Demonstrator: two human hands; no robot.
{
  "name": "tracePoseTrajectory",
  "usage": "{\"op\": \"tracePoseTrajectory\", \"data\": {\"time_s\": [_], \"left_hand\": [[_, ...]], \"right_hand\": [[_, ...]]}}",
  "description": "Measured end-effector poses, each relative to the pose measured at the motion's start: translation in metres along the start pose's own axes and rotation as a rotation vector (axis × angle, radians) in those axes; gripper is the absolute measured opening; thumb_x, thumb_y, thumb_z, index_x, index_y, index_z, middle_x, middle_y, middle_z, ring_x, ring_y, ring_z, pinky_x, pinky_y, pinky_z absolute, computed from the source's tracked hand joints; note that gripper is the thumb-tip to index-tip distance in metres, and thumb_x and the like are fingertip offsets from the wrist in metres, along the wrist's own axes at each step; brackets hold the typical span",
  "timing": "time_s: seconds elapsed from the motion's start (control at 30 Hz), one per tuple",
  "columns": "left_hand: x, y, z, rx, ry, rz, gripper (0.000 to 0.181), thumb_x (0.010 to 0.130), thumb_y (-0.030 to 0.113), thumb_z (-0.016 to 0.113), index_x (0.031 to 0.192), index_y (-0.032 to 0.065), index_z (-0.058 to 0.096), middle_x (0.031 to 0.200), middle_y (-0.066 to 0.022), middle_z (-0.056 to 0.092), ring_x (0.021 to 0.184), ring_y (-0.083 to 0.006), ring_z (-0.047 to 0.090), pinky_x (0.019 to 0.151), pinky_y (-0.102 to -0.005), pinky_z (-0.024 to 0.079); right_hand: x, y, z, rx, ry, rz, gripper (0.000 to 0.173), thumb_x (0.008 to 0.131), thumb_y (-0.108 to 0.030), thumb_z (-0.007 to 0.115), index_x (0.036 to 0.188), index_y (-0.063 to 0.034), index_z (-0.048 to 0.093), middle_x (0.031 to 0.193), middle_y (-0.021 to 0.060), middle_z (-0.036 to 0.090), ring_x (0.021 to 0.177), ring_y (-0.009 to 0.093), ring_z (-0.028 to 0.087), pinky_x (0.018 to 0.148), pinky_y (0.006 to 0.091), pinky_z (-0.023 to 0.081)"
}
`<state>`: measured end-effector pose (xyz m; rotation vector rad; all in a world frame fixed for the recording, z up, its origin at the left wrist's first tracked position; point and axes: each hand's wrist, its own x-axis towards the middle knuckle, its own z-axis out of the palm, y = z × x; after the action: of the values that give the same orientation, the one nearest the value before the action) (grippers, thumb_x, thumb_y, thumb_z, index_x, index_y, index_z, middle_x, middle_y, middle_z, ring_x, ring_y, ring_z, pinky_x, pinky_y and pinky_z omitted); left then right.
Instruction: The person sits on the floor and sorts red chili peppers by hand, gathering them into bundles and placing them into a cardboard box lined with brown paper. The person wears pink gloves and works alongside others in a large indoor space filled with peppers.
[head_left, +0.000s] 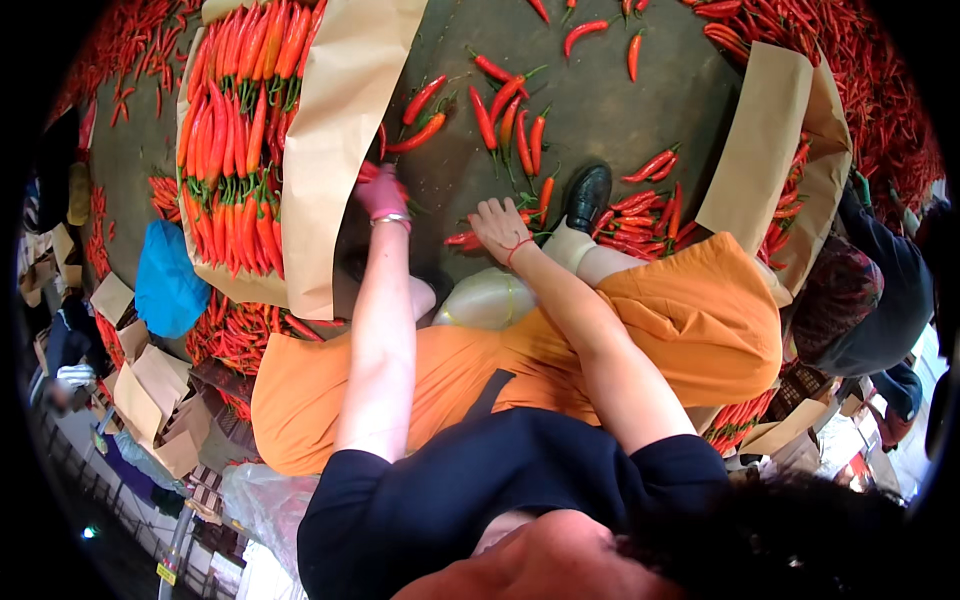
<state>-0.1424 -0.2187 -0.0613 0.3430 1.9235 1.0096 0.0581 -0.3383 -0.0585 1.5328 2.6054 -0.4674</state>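
Observation:
My left hand (382, 196), in a pink glove, is closed around red chilli peppers (367, 172) beside a brown paper sheet. That paper (352, 112) lines a box where chillies (217, 135) lie in neat rows, their green stems showing. My bare right hand (501, 229), with a red cord at the wrist, reaches down over chillies (459, 238) near the floor. These show on both sides of it; its fingertips are hidden, so its grip is unclear. Just beyond it, loose chillies (510, 124) lie on the floor.
A black shoe (587, 196) stands beside a chilli pile (637, 219). At right is another paper-lined container (806, 172) of chillies, with a person (874, 292) bent nearby. A blue bag (171, 277) sits left of the rows. Large chilli heaps (862, 82) fill the far edges.

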Motion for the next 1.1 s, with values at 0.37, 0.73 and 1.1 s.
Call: {"op": "tracePoseTrajectory", "data": {"time_s": [0.37,0.73,1.1], "left_hand": [[0.032,0.015,0.037,0.397,-0.335,0.126,0.022,0.076,0.004,0.073,0.096,0.0005,0.064,0.071,-0.0039,0.063,0.059,-0.0147,0.058,0.054,-0.0332,0.046],[-0.006,0.035,0.053,0.955,-0.428,1.311,0.054,0.066,0.005,0.072,0.118,0.0131,0.061,0.108,-0.0094,0.065,0.104,-0.0324,0.059,0.088,-0.0459,0.047],[0.036,-0.003,0.014,-0.126,-0.447,0.166,0.035,0.079,-0.007,0.066,0.112,0.0034,0.062,0.096,-0.0018,0.062,0.079,-0.0124,0.061,0.068,-0.0257,0.051]], "right_hand": [[0.016,-0.002,-0.012,0.187,-0.057,0.06,0.007,0.084,-0.013,0.056,0.089,-0.0104,0.06,0.091,0.0059,0.063,0.087,0.024,0.065,0.075,0.0364,0.05],[0.026,-0.006,-0.021,0.175,-0.366,-0.038,0.016,0.086,-0.016,0.057,0.1,-0.0151,0.066,0.096,0.0063,0.072,0.093,0.023,0.068,0.081,0.0389,0.047],[0.094,0.094,-0.081,1.361,-0.262,0.326,0.047,0.06,-0.006,0.072,0.107,-0.0023,0.065,0.081,0.0131,0.068,0.069,0.021,0.065,0.067,0.0382,0.054]]}}
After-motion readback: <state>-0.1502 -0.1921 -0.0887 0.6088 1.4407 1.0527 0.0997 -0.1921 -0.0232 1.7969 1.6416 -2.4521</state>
